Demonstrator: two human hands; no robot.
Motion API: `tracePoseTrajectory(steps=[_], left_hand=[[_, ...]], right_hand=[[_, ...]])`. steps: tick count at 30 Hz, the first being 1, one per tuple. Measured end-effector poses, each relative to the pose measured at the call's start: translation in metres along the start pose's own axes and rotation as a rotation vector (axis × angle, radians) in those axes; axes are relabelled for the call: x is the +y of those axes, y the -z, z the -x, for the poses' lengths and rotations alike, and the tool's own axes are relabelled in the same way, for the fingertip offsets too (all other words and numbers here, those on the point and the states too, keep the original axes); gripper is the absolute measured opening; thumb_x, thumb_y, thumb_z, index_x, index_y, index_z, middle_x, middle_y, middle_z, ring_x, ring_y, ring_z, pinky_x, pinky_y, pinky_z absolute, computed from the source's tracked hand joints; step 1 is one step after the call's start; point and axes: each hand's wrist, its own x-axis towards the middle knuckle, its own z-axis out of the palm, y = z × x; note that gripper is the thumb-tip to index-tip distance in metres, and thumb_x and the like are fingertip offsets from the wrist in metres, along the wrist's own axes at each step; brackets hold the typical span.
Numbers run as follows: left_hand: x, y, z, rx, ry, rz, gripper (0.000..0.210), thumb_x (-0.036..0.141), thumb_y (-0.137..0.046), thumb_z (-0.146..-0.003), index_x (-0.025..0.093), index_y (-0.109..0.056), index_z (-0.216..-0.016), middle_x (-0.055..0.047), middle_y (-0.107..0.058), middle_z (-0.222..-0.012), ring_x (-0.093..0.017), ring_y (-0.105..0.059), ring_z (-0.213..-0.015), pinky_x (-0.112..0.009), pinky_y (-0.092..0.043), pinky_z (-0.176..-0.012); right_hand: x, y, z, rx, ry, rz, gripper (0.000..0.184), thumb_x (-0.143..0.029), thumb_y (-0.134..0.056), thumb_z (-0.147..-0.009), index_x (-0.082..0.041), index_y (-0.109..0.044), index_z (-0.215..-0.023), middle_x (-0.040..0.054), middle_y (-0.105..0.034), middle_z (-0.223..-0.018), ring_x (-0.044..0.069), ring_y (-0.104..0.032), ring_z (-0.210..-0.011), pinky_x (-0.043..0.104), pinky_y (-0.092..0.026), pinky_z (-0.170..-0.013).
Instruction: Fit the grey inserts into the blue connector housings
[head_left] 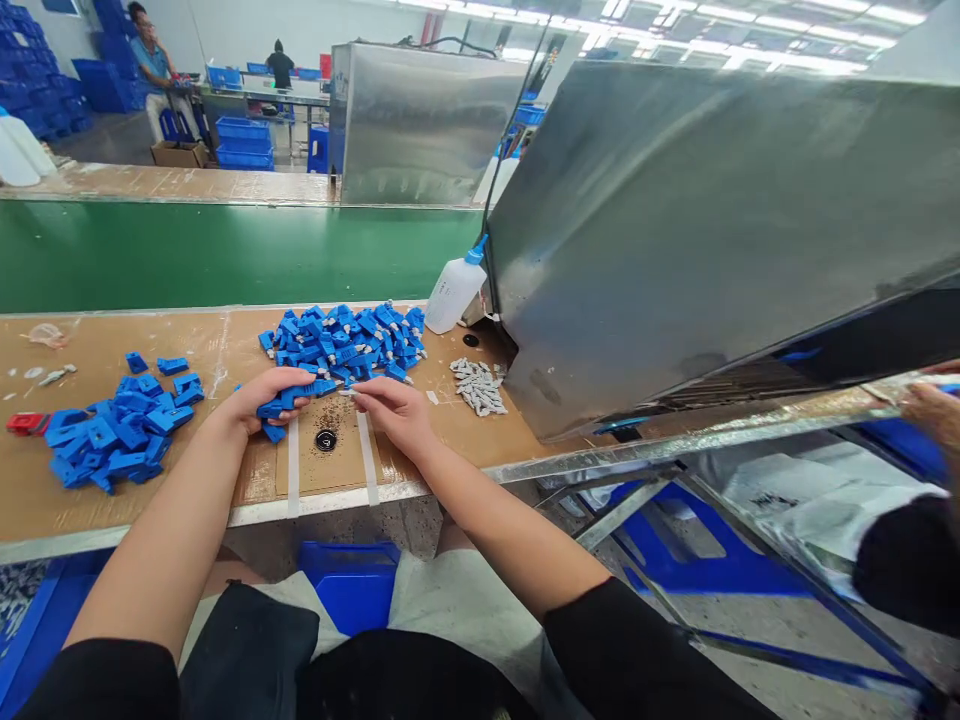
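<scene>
My left hand (262, 396) is closed around blue plastic parts (279, 405); how many it holds is hard to tell. Pinched between the fingertips of my right hand (399, 408) is a small pale grey part (349, 392), held just to the right of the blue ones. Just beyond both hands lies a large heap of blue parts with grey ends (337, 335). Farther left is a second heap of blue parts (120, 430). Small grey pieces (478, 388) form a pile to the right of my right hand. Below my hands a black round disc (325, 440) sits on a taped cardboard patch (337, 475).
A white squeeze bottle (453, 296) with a blue nozzle stands behind, beside a big metal housing (675, 240). A red toy vehicle part (28, 424) lies at far left. Beyond runs a green conveyor belt (225, 250). Another person's hand (930, 415) shows at far right.
</scene>
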Motion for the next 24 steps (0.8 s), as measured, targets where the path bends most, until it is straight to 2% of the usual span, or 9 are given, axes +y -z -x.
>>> tracePoseTrajectory(steps=[9, 16, 24], left_hand=[[0.0026, -0.0065, 0.0012, -0.051, 0.060, -0.045, 0.036, 0.044, -0.076, -0.082, 0.017, -0.053, -0.079, 0.001, -0.051, -0.060, -0.006, -0.042, -0.035, -0.015, -0.022, -0.031], [0.0007, -0.0052, -0.0038, -0.080, 0.089, -0.088, 0.037, 0.046, -0.075, -0.082, 0.016, -0.053, -0.077, 0.000, -0.052, -0.059, -0.007, -0.043, -0.035, -0.016, -0.021, -0.029], [0.0018, -0.0060, -0.0037, -0.108, 0.119, -0.065, 0.035, 0.044, -0.076, -0.080, 0.017, -0.055, -0.076, 0.001, -0.050, -0.057, -0.007, -0.042, -0.034, -0.016, -0.023, -0.029]], right_hand=[[0.0015, -0.0038, -0.0038, -0.035, 0.091, 0.057, 0.015, -0.031, -0.071, -0.094, -0.024, -0.081, -0.101, 0.0052, -0.079, -0.096, 0.017, -0.073, -0.087, 0.031, -0.059, -0.082], [0.0078, -0.0024, -0.0018, -0.048, 0.267, 0.166, 0.021, -0.024, -0.061, -0.101, -0.023, -0.080, -0.109, 0.0051, -0.078, -0.101, 0.015, -0.073, -0.091, 0.028, -0.059, -0.084], [0.0033, -0.0024, -0.0001, -0.092, 0.283, 0.269, 0.026, -0.025, -0.053, -0.104, -0.022, -0.078, -0.112, 0.0095, -0.076, -0.104, 0.018, -0.073, -0.097, 0.033, -0.060, -0.088]])
